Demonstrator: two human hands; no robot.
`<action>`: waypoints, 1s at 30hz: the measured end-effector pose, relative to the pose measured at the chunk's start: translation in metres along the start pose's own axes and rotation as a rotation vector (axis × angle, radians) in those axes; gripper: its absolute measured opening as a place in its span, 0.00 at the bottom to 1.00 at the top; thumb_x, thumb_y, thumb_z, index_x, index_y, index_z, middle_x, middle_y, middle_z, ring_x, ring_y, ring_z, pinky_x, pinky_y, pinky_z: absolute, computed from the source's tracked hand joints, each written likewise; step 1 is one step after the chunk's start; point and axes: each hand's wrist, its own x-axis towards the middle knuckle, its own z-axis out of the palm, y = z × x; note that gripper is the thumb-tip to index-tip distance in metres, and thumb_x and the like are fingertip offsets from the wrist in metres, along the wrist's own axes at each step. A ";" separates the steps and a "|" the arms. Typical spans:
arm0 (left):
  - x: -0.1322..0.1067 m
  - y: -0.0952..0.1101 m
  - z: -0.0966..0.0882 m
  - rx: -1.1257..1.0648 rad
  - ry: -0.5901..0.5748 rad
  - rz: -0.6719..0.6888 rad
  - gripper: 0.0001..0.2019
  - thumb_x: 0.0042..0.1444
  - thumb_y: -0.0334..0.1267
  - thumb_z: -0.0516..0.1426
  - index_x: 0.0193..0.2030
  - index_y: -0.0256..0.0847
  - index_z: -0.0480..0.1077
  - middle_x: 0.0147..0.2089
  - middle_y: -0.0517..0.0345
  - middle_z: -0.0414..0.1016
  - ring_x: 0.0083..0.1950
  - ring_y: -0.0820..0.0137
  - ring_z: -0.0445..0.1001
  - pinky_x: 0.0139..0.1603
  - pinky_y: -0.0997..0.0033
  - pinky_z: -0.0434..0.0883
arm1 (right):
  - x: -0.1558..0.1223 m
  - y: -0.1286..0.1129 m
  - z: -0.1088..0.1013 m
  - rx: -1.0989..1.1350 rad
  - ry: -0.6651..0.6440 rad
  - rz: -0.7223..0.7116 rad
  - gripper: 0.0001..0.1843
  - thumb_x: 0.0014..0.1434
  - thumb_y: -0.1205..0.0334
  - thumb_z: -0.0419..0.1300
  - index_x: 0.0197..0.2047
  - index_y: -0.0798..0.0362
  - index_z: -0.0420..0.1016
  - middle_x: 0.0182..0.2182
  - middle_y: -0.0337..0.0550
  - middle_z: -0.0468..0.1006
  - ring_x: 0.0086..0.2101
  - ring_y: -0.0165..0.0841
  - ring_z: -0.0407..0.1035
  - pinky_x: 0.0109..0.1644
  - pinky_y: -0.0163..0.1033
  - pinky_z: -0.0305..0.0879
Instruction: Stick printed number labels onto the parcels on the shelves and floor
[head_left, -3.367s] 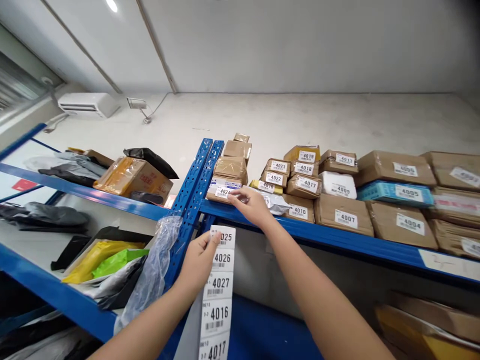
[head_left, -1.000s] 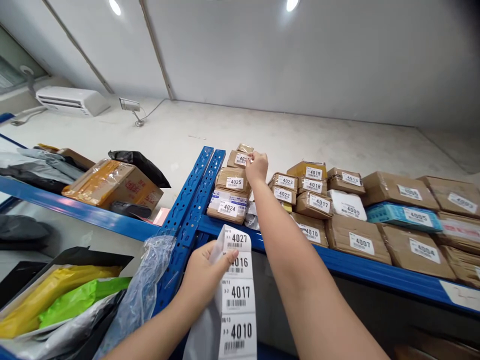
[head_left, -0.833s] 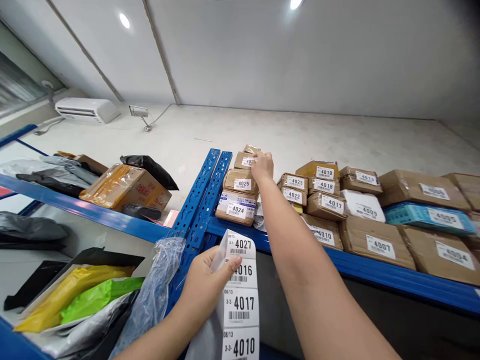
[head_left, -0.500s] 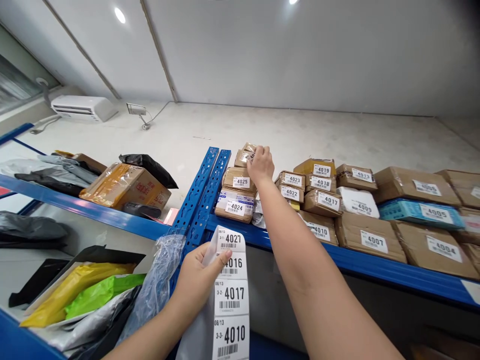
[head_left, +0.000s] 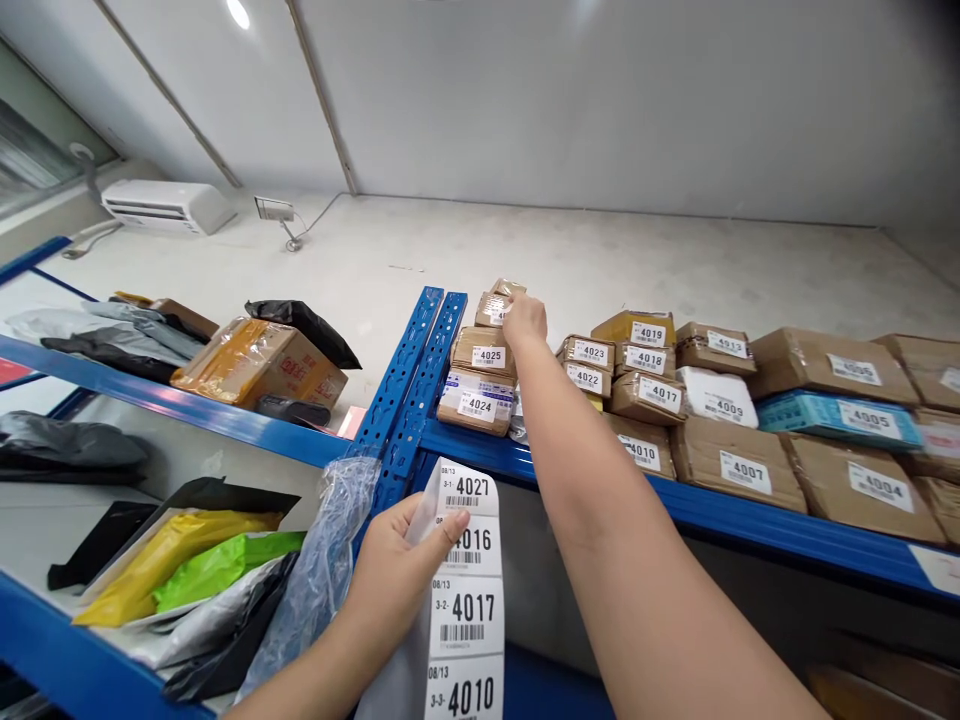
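My left hand (head_left: 401,580) grips a white strip of numbered barcode labels (head_left: 466,600); its top label reads 4027, then 4016, 4017 and 4010 below. My right hand (head_left: 525,318) reaches up to a small brown parcel (head_left: 491,308) on top of a stack at the left end of the blue shelf (head_left: 712,500). Its fingers press on the parcel's front and hide the label there. Under that parcel lie the brown parcel 4025 (head_left: 486,352) and the parcel 4024 (head_left: 477,398).
Rows of labelled brown parcels (head_left: 739,470) fill the shelf to the right, with a blue box (head_left: 836,420) and a white bag (head_left: 709,395). Blue uprights (head_left: 409,400) stand left of the stack. The left rack holds a yellow-taped box (head_left: 259,365), black, yellow and green mailers (head_left: 187,560).
Labels 4025 and 4026 have left the top of the strip; 4025 now sits on a parcel. My right hand rose from parcel 4024 to the top parcel and stays pressed there.
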 end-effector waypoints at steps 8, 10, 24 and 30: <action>-0.005 0.003 0.000 -0.004 0.011 0.012 0.16 0.45 0.52 0.63 0.34 0.42 0.76 0.35 0.50 0.81 0.31 0.65 0.76 0.30 0.69 0.71 | -0.008 -0.009 -0.011 -0.413 0.004 -0.047 0.26 0.54 0.72 0.57 0.58 0.55 0.64 0.51 0.63 0.66 0.43 0.48 0.69 0.41 0.51 0.65; -0.006 0.007 0.001 -0.012 0.021 0.004 0.17 0.44 0.52 0.64 0.34 0.42 0.76 0.33 0.51 0.81 0.31 0.65 0.76 0.30 0.69 0.71 | -0.011 -0.004 -0.015 -0.369 -0.060 -0.133 0.18 0.54 0.74 0.57 0.49 0.55 0.71 0.49 0.59 0.69 0.47 0.49 0.66 0.45 0.51 0.65; -0.015 -0.002 0.044 0.067 0.060 0.112 0.20 0.51 0.56 0.55 0.25 0.39 0.69 0.22 0.61 0.68 0.23 0.73 0.64 0.24 0.74 0.62 | -0.232 -0.001 -0.122 1.056 -0.819 0.344 0.16 0.43 0.51 0.70 0.34 0.50 0.76 0.33 0.41 0.80 0.34 0.35 0.74 0.40 0.42 0.71; -0.003 -0.009 0.097 0.320 0.122 0.214 0.17 0.44 0.45 0.63 0.40 0.40 0.74 0.36 0.55 0.75 0.35 0.67 0.73 0.34 0.71 0.69 | -0.273 0.054 -0.142 1.164 -0.568 0.572 0.18 0.41 0.48 0.71 0.31 0.51 0.77 0.26 0.41 0.79 0.27 0.36 0.73 0.36 0.43 0.69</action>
